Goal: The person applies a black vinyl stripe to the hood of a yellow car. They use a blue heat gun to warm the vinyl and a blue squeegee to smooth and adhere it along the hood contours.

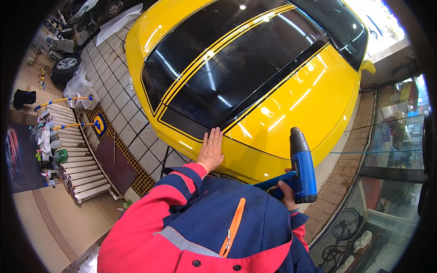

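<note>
My left hand lies flat with its fingers stretched out on the edge of a yellow car. Its fingertips reach the lower end of a glossy black stripe on the car's panel. In my right hand is a blue heat gun, gripped by its handle. The dark nozzle points up and away from me, over the yellow bodywork to the right of my left hand. Part of the handle and some of my right fingers are hidden.
At the left stand a white radiator and a yellow floor grating. A wheel and a plastic-wrapped bin are farther back. Glass panels line the right side, with a bicycle behind them.
</note>
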A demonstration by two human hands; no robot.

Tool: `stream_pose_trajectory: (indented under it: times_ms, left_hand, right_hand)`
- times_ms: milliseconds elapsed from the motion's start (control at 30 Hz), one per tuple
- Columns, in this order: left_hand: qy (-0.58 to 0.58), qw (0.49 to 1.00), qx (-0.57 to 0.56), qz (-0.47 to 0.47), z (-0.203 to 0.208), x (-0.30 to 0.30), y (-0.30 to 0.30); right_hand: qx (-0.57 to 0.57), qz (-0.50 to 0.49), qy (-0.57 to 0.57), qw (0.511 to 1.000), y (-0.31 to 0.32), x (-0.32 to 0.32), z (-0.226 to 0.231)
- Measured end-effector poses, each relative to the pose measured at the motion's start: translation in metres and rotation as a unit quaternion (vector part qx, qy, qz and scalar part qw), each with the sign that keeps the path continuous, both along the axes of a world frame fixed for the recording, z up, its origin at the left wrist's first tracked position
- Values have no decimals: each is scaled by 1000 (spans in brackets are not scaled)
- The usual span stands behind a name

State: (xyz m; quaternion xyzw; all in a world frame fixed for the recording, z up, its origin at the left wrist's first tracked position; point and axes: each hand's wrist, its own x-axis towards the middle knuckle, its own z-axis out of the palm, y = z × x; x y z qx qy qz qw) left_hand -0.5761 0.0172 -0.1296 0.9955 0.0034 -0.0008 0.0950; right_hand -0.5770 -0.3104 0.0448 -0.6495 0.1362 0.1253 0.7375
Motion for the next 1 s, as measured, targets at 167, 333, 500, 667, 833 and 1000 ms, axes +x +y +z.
stream_pose_trajectory:
  times_ms: [167, 333, 500, 667, 833, 1000]
  left_hand:
    - [46, 988, -121, 85, -8, -39, 10]
    - [12, 964, -239, 114, -9, -51, 37]
    - [190, 794, -578, 0, 37, -22, 29]
    - [298, 720, -582, -235, 83, -11, -18]
    - [161, 782, -550, -246, 76, -34, -13]
    - [244, 747, -618, -15, 63, -48, 31]
  right_hand:
    - [-6, 1, -7, 1000, 14, 1, 3]
    - [11, 17, 15, 1000, 39, 2, 9]
    - [-5, 5, 20, 1000, 72, 2, 11]
    - [-6, -11, -7, 1000, 93, -1, 7]
    - [-57, -23, -8, 998, 107, -23, 1]
    - [-48, -61, -30, 997, 98, -37, -3]
